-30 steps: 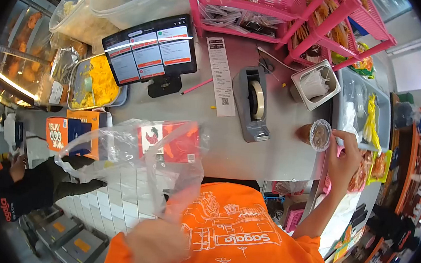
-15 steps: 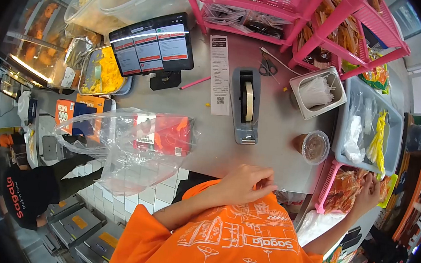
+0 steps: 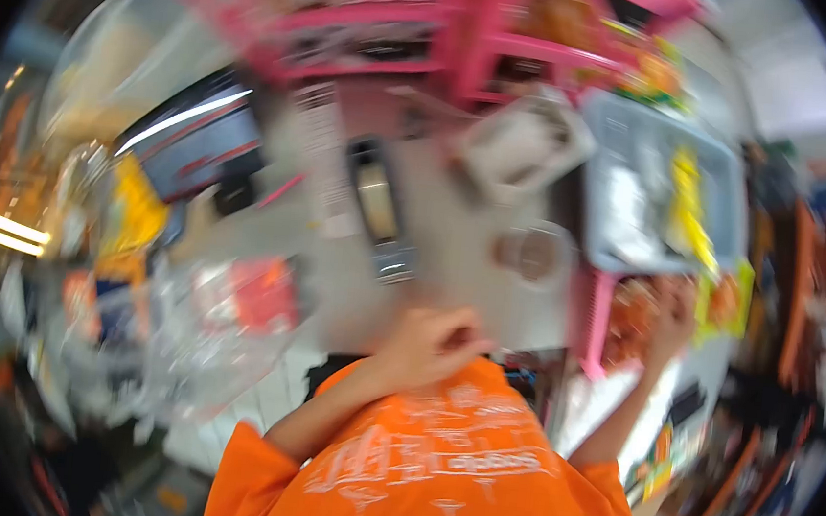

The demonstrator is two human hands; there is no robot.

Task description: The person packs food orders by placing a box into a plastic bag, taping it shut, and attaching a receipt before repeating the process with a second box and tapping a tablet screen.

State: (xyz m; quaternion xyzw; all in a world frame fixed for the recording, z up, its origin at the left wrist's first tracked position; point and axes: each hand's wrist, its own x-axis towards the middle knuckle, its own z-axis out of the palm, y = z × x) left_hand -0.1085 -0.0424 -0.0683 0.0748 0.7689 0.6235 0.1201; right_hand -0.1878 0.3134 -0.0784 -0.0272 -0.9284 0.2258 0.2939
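My left hand (image 3: 437, 344) is held in front of my orange shirt, its fingers curled in with nothing visible in them. Off to the right, my right hand (image 3: 673, 315) reaches to the red-orange packets (image 3: 630, 323) in a pink basket (image 3: 598, 323). Motion blur smears its fingertips, so I cannot make out whether they grip a packet. A lidded cup of brown drink (image 3: 537, 253) stands on the counter beyond my hands. The grey tape dispenser (image 3: 378, 211) sits farther left, beside a long printed receipt (image 3: 326, 157).
A grey-blue tub (image 3: 598, 166) holds white and yellow plastic, with a metal container (image 3: 526, 145) beside it. Pink racks (image 3: 472, 37) line the back. A tablet (image 3: 193, 136) stands left, near a clear bag (image 3: 198, 357) around a red box (image 3: 260, 294).
My view has swung, shifting the counter items leftward and blurring everything. My left hand stays curled before my shirt, and my right hand stays at the packets.
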